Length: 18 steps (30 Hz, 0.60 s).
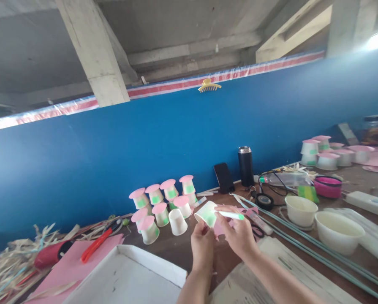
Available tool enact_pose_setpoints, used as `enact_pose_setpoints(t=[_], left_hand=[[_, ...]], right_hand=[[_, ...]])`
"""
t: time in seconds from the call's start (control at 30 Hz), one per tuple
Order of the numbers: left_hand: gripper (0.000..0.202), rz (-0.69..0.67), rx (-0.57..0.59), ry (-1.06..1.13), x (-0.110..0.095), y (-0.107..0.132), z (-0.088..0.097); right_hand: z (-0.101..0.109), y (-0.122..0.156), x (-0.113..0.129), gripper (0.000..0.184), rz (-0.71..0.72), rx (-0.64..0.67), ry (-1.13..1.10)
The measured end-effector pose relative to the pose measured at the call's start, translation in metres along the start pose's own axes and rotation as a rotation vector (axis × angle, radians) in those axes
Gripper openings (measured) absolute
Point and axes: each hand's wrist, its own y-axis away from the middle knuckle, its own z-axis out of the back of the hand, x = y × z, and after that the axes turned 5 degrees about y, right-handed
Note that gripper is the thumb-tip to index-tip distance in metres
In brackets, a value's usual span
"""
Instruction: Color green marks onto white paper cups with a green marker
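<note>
My left hand (202, 245) grips a small white paper cup (207, 213) tilted on its side, a green patch showing on its wall. My right hand (239, 234) is closed on a white marker with a green tip (231, 215), held across the cup's side. Pink paper shows just behind the cup. Behind my hands stand several upside-down white cups with pink round tops and green patches (163, 202), plus one plain white cup (178, 222).
A white shallow box (125, 278) and pink sheets (68, 266) lie front left, with orange scissors (95, 250) and straw. Two white bowls (339, 232), thin green rods (303, 242), a black flask (245, 166), a phone (224, 177) and more pink-topped cups (322, 154) stand right, against a blue wall.
</note>
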Motion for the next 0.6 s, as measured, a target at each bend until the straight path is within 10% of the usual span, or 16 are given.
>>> enact_pose_setpoints(t=[0.6], left_hand=[[0.006,-0.035,-0.029,-0.144,-0.0002,-0.0013,-0.0019]], right_hand=[[0.0000,-0.0013,-0.0047,0.033,-0.127,0.056,0.105]])
